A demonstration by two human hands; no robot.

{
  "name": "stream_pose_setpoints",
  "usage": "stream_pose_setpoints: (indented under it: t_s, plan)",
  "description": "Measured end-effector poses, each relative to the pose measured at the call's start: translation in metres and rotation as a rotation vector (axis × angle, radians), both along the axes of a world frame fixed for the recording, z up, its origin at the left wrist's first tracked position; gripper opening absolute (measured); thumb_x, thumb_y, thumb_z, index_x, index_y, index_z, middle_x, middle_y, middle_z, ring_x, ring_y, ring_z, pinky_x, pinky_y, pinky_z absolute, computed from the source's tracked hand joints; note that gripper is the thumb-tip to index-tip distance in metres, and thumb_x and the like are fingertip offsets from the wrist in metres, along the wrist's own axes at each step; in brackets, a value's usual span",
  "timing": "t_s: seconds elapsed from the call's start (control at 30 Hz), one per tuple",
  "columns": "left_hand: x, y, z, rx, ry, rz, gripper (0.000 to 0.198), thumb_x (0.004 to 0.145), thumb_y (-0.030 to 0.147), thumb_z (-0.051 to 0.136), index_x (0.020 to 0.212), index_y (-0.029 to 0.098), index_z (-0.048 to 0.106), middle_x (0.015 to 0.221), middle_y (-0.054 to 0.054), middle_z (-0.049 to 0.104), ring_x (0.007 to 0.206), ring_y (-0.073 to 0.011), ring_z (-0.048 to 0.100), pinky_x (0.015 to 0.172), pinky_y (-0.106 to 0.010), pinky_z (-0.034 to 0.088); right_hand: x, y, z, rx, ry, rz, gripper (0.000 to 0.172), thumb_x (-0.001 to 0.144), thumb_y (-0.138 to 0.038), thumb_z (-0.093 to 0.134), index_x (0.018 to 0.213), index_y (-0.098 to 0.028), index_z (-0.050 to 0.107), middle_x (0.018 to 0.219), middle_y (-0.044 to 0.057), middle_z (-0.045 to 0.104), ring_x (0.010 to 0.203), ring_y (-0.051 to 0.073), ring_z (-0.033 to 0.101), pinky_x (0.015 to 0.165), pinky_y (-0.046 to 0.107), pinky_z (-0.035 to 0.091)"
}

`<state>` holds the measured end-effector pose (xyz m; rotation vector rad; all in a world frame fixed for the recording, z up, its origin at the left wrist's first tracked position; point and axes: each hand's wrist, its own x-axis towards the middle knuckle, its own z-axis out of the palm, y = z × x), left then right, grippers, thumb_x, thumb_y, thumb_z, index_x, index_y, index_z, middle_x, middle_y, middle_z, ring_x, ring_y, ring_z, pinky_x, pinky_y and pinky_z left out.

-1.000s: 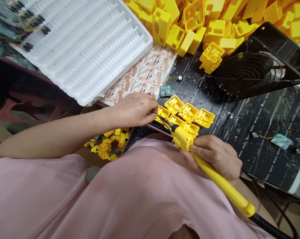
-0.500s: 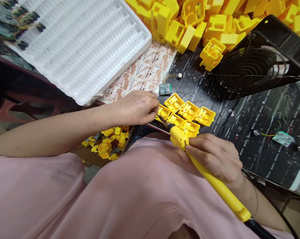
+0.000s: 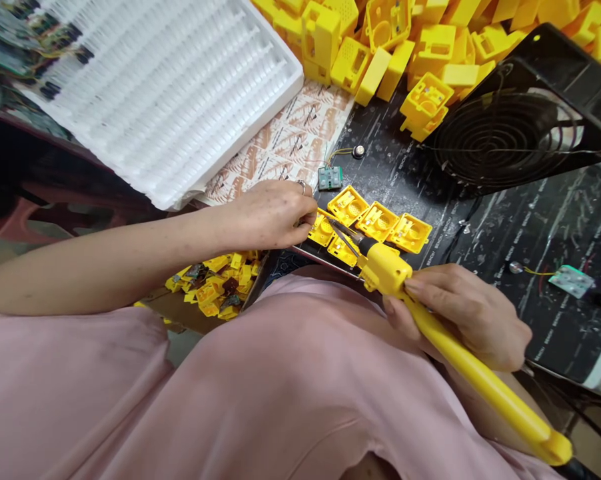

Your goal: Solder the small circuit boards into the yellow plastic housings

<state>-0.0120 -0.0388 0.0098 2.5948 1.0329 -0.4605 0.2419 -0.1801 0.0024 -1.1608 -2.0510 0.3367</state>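
My right hand [image 3: 468, 313] is wrapped round a yellow soldering iron [image 3: 430, 313]; its dark tip points at a group of several open yellow plastic housings [image 3: 378, 223] near the front edge of the black mat [image 3: 505, 240]. My left hand [image 3: 270, 213] is closed in a pinch beside the leftmost housing [image 3: 323, 230]. What its fingertips hold is too small to make out. A small green circuit board [image 3: 330, 177] with thin wires and a round part lies just behind the housings.
A white ribbed foam tray [image 3: 155, 87] lies at the back left. Many yellow housings [image 3: 430, 40] are heaped at the back. A black fan [image 3: 510, 133] leans at the right. Another small board [image 3: 570, 280] lies far right. Yellow scraps [image 3: 210, 287] sit below the table edge.
The soldering iron has shifted right and its tip now reaches further over the housings. My right hand slid right along the handle. My left hand has stayed in place.
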Motion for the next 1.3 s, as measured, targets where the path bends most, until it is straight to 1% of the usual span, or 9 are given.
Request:
stream_pose_setpoints:
  t_s: [0.1,0.17,0.37,0.5,0.67,0.83,0.97,1.17,1.3]
  plan:
    - [-0.007,0.001,0.001,-0.026,-0.025,0.045,0.021,0.095,0.024,0.059,0.100,0.019,0.079,0.100,-0.006,0.079,0.093,-0.0231,0.074,0.081,-0.030,0.049,-0.003,0.002,0.004,0.060,-0.012,-0.024,0.057,0.096,-0.013,0.079,0.148,-0.027,0.059,0.089,0.001,0.081,0.073,0.019,0.078,0.069,0.032,0.070]
    - [-0.015,0.003,0.000,-0.065,-0.084,0.112,0.025,0.093,0.028,0.062,0.110,0.020,0.079,0.104,-0.005,0.080,0.094,-0.0228,0.074,0.084,-0.030,0.050,-0.003,0.001,0.004,0.036,-0.016,-0.058,0.058,0.097,-0.014,0.079,0.150,-0.026,0.059,0.092,0.003,0.081,0.075,0.020,0.078,0.069,0.033,0.071]
    - [-0.028,0.008,-0.018,-0.228,-0.291,0.366,0.031,0.097,0.029,0.055,0.108,0.018,0.081,0.084,-0.001,0.079,0.078,-0.0151,0.073,0.084,-0.025,0.052,-0.007,-0.002,-0.003,0.047,0.154,-0.090,0.027,0.094,-0.011,0.080,0.114,-0.026,0.069,0.079,0.000,0.074,0.065,0.017,0.072,0.052,0.030,0.063]
    - [-0.026,0.007,-0.024,-0.183,-0.348,0.354,0.030,0.097,0.031,0.057,0.107,0.020,0.082,0.094,-0.003,0.082,0.085,-0.0156,0.075,0.084,-0.024,0.053,-0.010,-0.004,-0.002,-0.021,0.142,-0.133,0.038,0.092,-0.009,0.081,0.121,-0.030,0.069,0.083,0.001,0.076,0.069,0.019,0.073,0.056,0.034,0.066]
    - [-0.017,0.005,-0.018,-0.095,-0.272,0.328,0.026,0.093,0.032,0.060,0.099,0.020,0.082,0.084,-0.001,0.080,0.081,-0.0167,0.074,0.081,-0.025,0.052,-0.009,-0.004,-0.008,-0.029,0.138,-0.158,0.049,0.094,-0.014,0.081,0.138,-0.030,0.068,0.097,0.005,0.082,0.075,0.022,0.077,0.063,0.039,0.070]
    - [-0.010,0.004,-0.015,-0.029,-0.181,0.300,0.031,0.093,0.034,0.055,0.097,0.020,0.082,0.086,-0.002,0.080,0.086,-0.0189,0.076,0.084,-0.026,0.052,-0.009,0.001,-0.016,0.106,0.167,-0.107,0.027,0.094,-0.011,0.079,0.114,-0.026,0.071,0.078,0.000,0.075,0.060,0.017,0.070,0.048,0.029,0.063]
    - [-0.009,0.002,-0.013,-0.025,-0.151,0.303,0.037,0.094,0.038,0.050,0.100,0.019,0.082,0.086,-0.003,0.080,0.086,-0.0191,0.076,0.086,-0.027,0.053,-0.008,0.004,-0.012,0.091,0.050,-0.071,0.035,0.083,-0.003,0.087,0.101,-0.022,0.063,0.083,0.000,0.077,0.064,0.014,0.073,0.049,0.022,0.058]
    - [-0.010,0.002,-0.015,0.000,-0.159,0.296,0.040,0.093,0.038,0.048,0.101,0.020,0.082,0.090,-0.005,0.082,0.093,-0.0214,0.077,0.088,-0.028,0.053,-0.014,0.012,-0.018,0.174,0.089,-0.025,0.029,0.087,-0.016,0.091,0.095,-0.019,0.063,0.078,0.001,0.075,0.064,0.013,0.072,0.056,0.021,0.059]
    - [-0.010,0.003,-0.018,0.015,-0.189,0.260,0.036,0.093,0.035,0.050,0.098,0.020,0.082,0.085,-0.004,0.081,0.086,-0.0205,0.076,0.082,-0.028,0.051,-0.012,0.015,-0.010,0.177,0.034,0.003,0.028,0.087,-0.016,0.091,0.093,-0.020,0.064,0.076,0.001,0.074,0.061,0.012,0.071,0.051,0.021,0.057]
